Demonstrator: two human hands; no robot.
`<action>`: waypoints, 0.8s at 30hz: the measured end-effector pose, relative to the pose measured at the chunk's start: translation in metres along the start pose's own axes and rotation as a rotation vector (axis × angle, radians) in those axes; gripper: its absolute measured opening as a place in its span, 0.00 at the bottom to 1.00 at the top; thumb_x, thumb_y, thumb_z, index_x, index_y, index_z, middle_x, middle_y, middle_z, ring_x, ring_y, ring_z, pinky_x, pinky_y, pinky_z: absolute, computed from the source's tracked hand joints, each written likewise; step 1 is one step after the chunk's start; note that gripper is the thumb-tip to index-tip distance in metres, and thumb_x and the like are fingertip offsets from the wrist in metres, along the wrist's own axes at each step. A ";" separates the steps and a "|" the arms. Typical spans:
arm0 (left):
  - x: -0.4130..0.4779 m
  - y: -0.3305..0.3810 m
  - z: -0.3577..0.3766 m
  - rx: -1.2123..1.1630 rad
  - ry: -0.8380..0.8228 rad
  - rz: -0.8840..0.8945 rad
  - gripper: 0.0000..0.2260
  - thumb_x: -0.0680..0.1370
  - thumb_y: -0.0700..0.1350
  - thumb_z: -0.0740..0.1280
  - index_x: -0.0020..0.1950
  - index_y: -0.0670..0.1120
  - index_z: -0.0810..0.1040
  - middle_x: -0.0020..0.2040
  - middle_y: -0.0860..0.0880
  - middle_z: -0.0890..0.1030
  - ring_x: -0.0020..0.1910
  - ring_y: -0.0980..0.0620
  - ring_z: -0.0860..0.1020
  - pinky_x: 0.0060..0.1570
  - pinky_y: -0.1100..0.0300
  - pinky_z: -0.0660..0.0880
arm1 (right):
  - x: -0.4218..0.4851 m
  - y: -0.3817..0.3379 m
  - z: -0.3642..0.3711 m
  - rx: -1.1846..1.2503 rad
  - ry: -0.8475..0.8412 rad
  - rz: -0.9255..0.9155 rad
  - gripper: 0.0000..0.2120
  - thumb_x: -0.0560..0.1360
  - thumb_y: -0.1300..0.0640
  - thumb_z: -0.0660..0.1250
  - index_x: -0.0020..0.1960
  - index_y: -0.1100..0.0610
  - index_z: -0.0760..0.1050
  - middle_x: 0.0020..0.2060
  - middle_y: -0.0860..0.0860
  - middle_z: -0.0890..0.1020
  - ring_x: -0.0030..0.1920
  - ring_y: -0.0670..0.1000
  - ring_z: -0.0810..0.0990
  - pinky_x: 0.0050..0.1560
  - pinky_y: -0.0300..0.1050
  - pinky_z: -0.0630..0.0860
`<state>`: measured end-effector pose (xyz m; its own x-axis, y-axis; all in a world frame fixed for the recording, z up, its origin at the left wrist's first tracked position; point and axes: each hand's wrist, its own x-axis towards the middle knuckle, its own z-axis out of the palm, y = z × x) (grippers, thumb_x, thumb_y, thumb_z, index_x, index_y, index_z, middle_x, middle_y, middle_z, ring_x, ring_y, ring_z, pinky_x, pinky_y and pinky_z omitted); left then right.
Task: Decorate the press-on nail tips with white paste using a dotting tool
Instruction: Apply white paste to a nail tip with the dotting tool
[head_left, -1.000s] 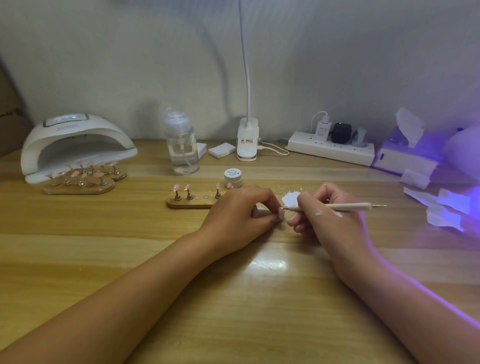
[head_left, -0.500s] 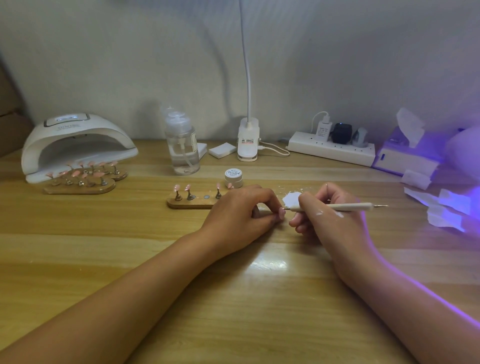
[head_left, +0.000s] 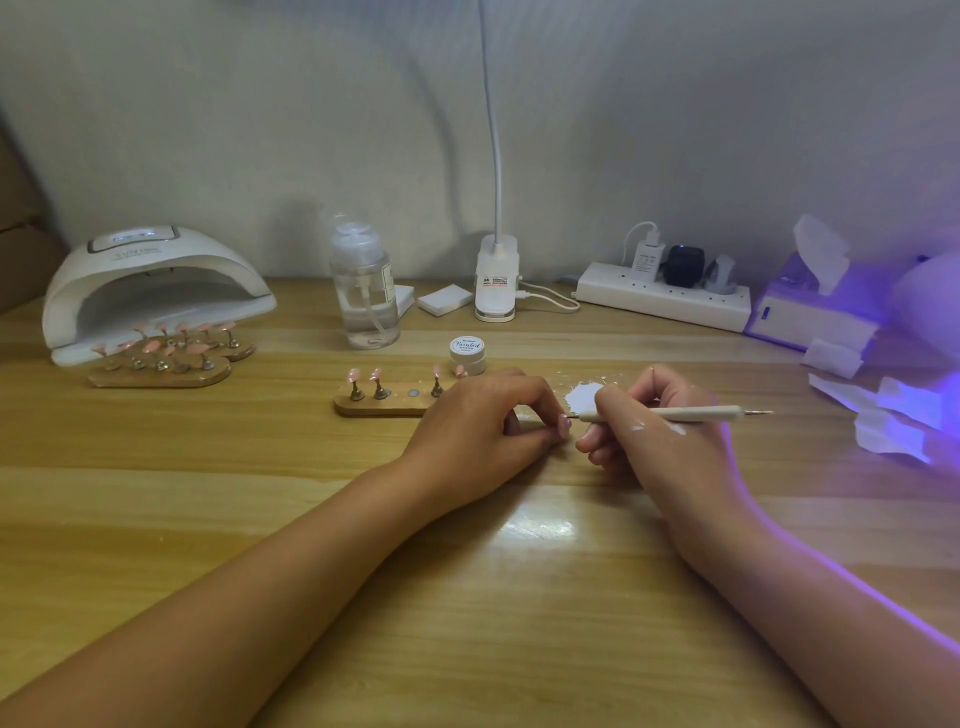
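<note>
My left hand (head_left: 483, 421) rests on the table and pinches a pink nail tip (head_left: 563, 423) between thumb and fingers. My right hand (head_left: 644, 431) grips a white dotting tool (head_left: 691, 413) like a pen, its metal point touching the nail tip. A smear of white paste (head_left: 582, 396) lies on the table just behind my right hand, and white smudges mark the back of that hand. A wooden holder (head_left: 384, 402) with pink nail tips on stands sits behind my left hand. A small white paste jar (head_left: 467, 353) stands behind it.
A white nail lamp (head_left: 150, 286) and two more holders (head_left: 161, 364) of pink tips sit far left. A clear pump bottle (head_left: 366, 291), lamp base (head_left: 496, 283), power strip (head_left: 665, 296), tissue box (head_left: 815, 312) and loose white wipes (head_left: 893, 415) line the back and right.
</note>
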<state>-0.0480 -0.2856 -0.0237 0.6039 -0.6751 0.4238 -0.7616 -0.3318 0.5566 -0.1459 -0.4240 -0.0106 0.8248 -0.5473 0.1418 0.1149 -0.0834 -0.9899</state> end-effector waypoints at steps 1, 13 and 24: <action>0.000 0.000 0.000 0.001 -0.003 0.000 0.05 0.74 0.45 0.74 0.42 0.55 0.81 0.39 0.60 0.76 0.33 0.58 0.76 0.38 0.59 0.72 | 0.000 0.000 0.000 -0.005 -0.001 0.001 0.08 0.73 0.64 0.66 0.37 0.59 0.69 0.27 0.57 0.83 0.24 0.46 0.78 0.26 0.36 0.75; 0.000 0.001 0.000 -0.003 -0.005 0.000 0.04 0.74 0.47 0.74 0.42 0.55 0.80 0.39 0.60 0.76 0.34 0.56 0.77 0.40 0.58 0.73 | -0.001 -0.002 0.001 0.015 0.000 0.002 0.09 0.73 0.65 0.66 0.37 0.59 0.68 0.26 0.56 0.83 0.24 0.46 0.78 0.26 0.35 0.75; -0.001 0.002 -0.001 -0.008 -0.009 -0.013 0.04 0.74 0.47 0.74 0.42 0.55 0.80 0.40 0.59 0.77 0.34 0.58 0.76 0.42 0.59 0.72 | 0.001 0.000 0.000 -0.014 0.003 -0.008 0.09 0.73 0.64 0.67 0.37 0.59 0.69 0.26 0.56 0.83 0.24 0.46 0.78 0.27 0.36 0.75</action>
<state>-0.0496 -0.2853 -0.0223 0.6115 -0.6764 0.4106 -0.7518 -0.3350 0.5680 -0.1452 -0.4246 -0.0107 0.8225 -0.5488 0.1493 0.1131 -0.0995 -0.9886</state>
